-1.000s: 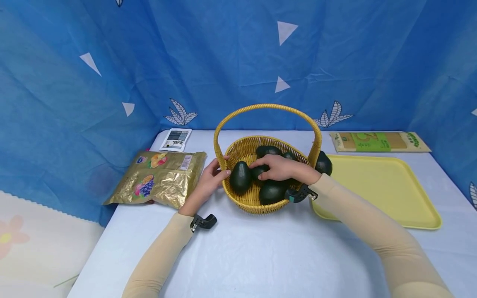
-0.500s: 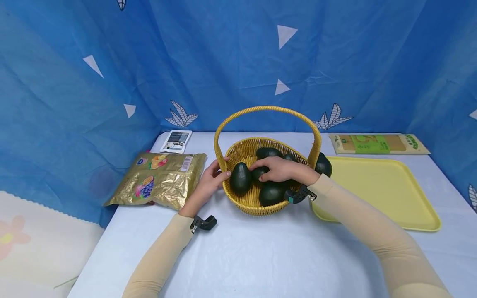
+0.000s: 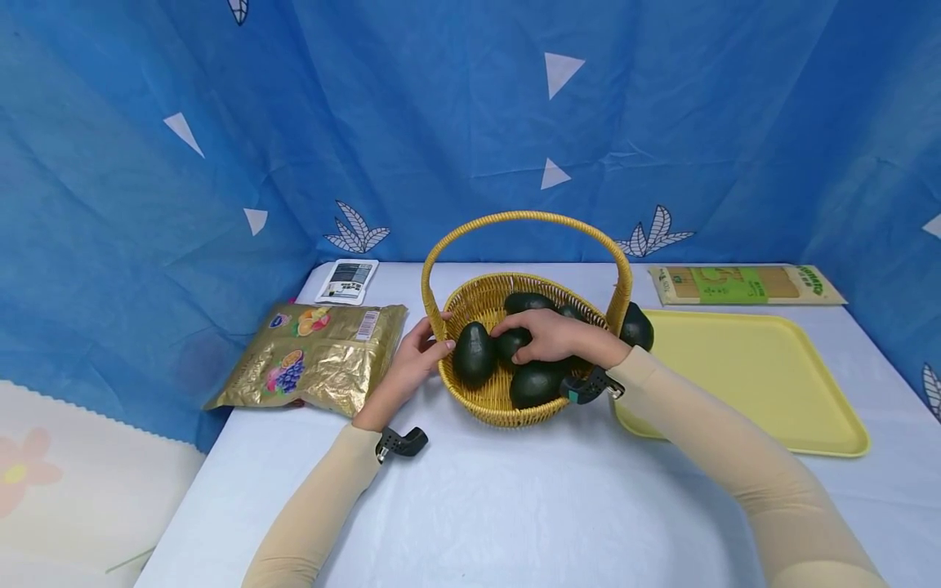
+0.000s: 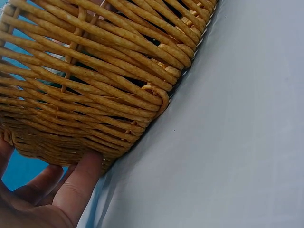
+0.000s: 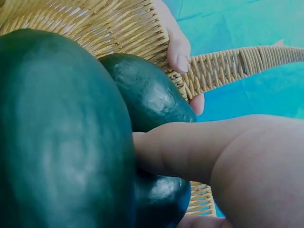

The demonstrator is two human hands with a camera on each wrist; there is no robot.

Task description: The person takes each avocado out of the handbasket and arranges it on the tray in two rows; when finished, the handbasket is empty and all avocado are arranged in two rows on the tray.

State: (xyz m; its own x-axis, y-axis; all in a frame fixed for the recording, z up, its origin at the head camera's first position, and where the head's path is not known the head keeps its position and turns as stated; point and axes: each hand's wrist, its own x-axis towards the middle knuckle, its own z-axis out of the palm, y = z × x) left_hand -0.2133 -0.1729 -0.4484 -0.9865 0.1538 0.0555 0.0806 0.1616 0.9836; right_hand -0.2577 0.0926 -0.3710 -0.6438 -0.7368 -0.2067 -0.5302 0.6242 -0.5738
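Note:
A woven yellow basket (image 3: pixel 507 408) with a tall handle stands mid-table and holds several dark green avocados. My right hand (image 3: pixel 515 341) reaches in from the right, fingers curled over one avocado (image 3: pixel 507 343) beside another avocado (image 3: pixel 474 353) at the left wall. In the right wrist view my right hand (image 5: pixel 199 152) lies against a large avocado (image 5: pixel 61 133), and a smaller avocado (image 5: pixel 147 95) sits behind. My left hand (image 3: pixel 434 339) grips the basket's left rim by the handle base. From the left wrist, its fingers (image 4: pixel 71 185) touch the basket's wall (image 4: pixel 95 71) low down.
One more avocado (image 3: pixel 638 327) lies outside the basket at its right, by a yellow tray (image 3: pixel 764 376). A gold snack bag (image 3: pixel 316 351) and a white packet (image 3: pixel 347 279) lie on the left. A green-labelled packet (image 3: pixel 742 283) lies at the back right. Blue curtain surrounds the table.

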